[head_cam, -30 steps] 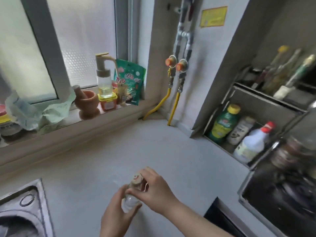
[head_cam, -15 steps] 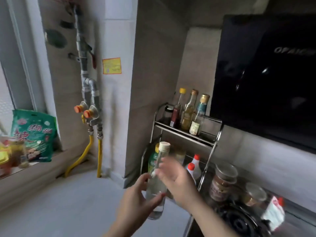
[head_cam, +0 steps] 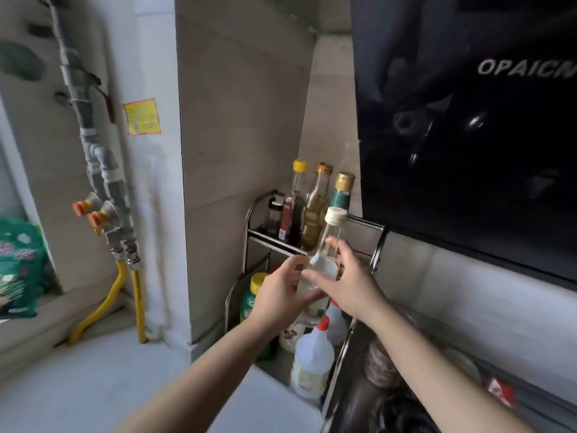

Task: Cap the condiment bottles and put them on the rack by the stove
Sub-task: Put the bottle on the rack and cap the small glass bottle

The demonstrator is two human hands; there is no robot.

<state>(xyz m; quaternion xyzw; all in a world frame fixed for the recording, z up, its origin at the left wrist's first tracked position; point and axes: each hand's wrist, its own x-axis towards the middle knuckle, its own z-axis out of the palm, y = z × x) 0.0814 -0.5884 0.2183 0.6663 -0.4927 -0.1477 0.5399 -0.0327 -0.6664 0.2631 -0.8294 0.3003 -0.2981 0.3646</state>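
Clear glass bottle [head_cam: 324,260], capped with a pale cap [head_cam: 336,215], stands upright in the air in front of the metal rack [head_cam: 377,245], level with its upper shelf. Both hands hold it: the left hand [head_cam: 278,295] wraps its lower body from the left, fingers curled closed around the glass, and the right hand [head_cam: 349,282] grips the shoulder from the right, fingers spread over it. Behind it on the upper shelf stand three tall capped bottles [head_cam: 315,214]. The lower shelf holds a green bottle [head_cam: 251,298] and red-capped white bottles [head_cam: 312,360]. A black range hood [head_cam: 468,135] hangs to the right.
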